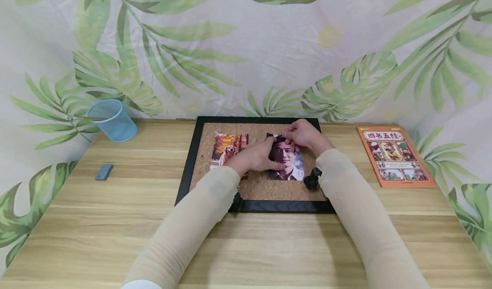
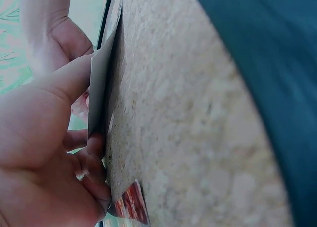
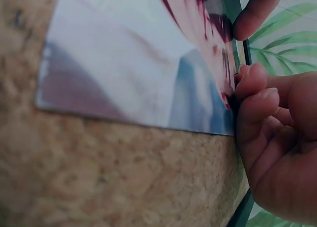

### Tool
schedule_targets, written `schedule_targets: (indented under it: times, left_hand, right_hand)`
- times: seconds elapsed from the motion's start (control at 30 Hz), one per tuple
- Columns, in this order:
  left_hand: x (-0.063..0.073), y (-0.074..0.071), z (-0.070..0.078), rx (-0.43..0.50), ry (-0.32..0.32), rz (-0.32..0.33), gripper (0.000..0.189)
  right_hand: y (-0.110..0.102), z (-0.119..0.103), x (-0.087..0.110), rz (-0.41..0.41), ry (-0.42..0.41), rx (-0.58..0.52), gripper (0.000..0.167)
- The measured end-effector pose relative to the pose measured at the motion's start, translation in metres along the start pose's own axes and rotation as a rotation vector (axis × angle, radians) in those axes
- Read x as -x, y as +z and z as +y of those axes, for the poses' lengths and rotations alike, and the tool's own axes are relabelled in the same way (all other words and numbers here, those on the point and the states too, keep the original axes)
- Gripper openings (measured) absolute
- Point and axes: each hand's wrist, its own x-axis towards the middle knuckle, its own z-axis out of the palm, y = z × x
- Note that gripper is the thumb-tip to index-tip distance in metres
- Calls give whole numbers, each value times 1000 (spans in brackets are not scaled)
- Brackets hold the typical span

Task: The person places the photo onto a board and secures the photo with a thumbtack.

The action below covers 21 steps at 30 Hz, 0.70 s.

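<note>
A portrait photo (image 1: 286,163) of a person in a white collar lies against the cork board (image 1: 253,191), its near edge standing slightly off the cork in the left wrist view. My left hand (image 1: 258,154) holds the photo's left side, thumb low on it and fingers near the top. At the photo's top edge, my right hand (image 1: 305,136) pinches with curled thumb and fingers; whether a small pin sits between those fingertips is hidden. To the left, partly behind my left hand, a dog photo (image 1: 230,146) lies on the cork.
The board's black frame (image 1: 284,206) lies near the patterned backdrop. A blue mesh pen cup (image 1: 117,122) with a thin stick in it and a blue-grey eraser-like block (image 1: 103,172) are at the left. An orange book (image 1: 396,156) lies at the right on the wooden table (image 1: 269,250).
</note>
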Motion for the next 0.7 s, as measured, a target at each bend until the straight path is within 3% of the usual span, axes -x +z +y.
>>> schedule_targets:
  times: [0.4, 0.7]
  left_hand:
    - [-1, 2, -1, -15, -3, 0, 109]
    - [-4, 3, -3, -29, 4, 1, 110]
  right_hand:
    - [2, -2, -6, 48, 18, 67, 27]
    - [1, -1, -6, 44, 23, 51, 25]
